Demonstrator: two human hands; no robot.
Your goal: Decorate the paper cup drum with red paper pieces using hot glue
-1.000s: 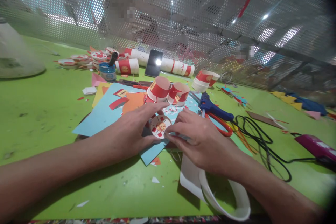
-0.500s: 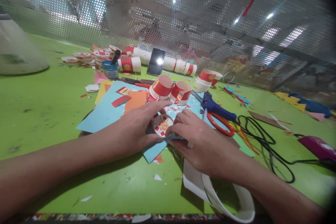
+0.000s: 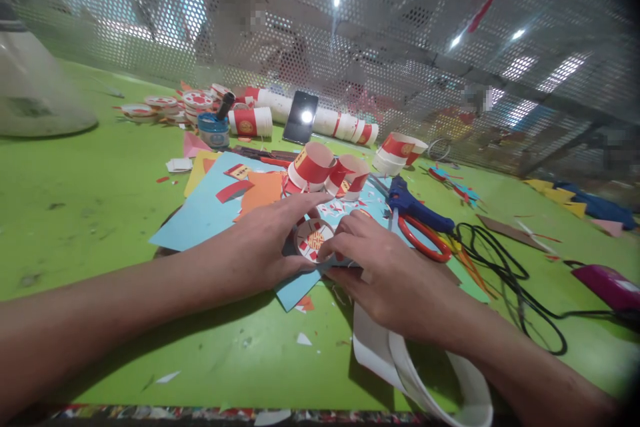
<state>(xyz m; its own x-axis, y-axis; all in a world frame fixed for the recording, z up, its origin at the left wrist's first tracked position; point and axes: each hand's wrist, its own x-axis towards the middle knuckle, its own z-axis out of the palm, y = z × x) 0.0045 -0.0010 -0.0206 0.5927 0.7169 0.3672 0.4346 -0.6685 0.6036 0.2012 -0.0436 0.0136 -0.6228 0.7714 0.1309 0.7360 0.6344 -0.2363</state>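
Observation:
A small round paper cup bottom (image 3: 314, 240), white with red squares and an orange emblem, rests over the light blue paper (image 3: 200, 203). My left hand (image 3: 265, 233) curls around its left side, thumb at the near rim and fingers at the far rim. At its right edge are my right hand's (image 3: 375, 260) bent fingertips, pressed together; what they pinch, if anything, is hidden. Just beyond stand cut red-and-white paper cups (image 3: 311, 167). Beside my right hand lie scissors with red handles (image 3: 425, 240) and a blue glue gun (image 3: 417, 205).
A blue jar (image 3: 213, 130), stacked decorated discs (image 3: 197, 100), a phone (image 3: 300, 117) and a row of nested cups (image 3: 333, 121) line the back. A black cord (image 3: 500, 273) runs right to a magenta device (image 3: 607, 283). A white paper ring (image 3: 475, 387) lies near the front edge.
The view has shifted slightly, so everything appears a little further right. Both hands keep nearly the same pose around the cup bottom.

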